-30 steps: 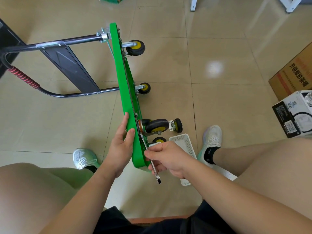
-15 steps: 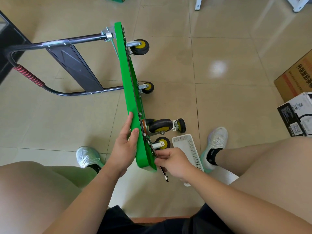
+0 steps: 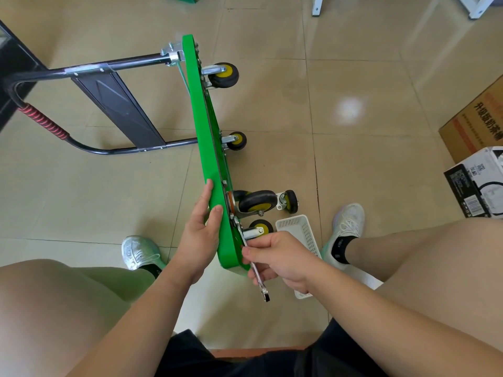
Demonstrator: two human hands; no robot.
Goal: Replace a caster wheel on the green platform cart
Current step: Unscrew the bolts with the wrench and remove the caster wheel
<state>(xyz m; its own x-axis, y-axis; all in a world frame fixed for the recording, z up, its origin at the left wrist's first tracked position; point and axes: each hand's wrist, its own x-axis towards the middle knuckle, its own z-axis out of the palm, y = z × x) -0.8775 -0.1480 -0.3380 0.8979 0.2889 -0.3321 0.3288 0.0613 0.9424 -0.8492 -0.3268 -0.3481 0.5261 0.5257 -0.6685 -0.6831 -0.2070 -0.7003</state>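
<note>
- Gripping a silver wrench [image 3: 262, 289], the right hand [image 3: 283, 259] has its fingers curled round the shaft at lower centre of the frame.
- The wrench's far end reaches up to the underside of the green platform cart [image 3: 206, 148], which stands on its edge on the floor [image 3: 367, 164] and runs from upper centre down to the hands.
- The left hand [image 3: 202, 235] lies flat with straight fingers against the deck's top face, bracing it as it did a second ago.
- Compared with half a second ago, more of the wrench's free end shows below the right hand, so the handle seems to have swung a little towards the person.
- This suggests a bolt is being turned at the nearest caster wheel [image 3: 257, 204]; which bolt, and whether it is loosening or tightening, cannot be told.
- A loose caster [image 3: 288, 201] lies on the floor just beside a white basket [image 3: 302, 227], right of the cart, so the swap looks under way but not finished.
</note>
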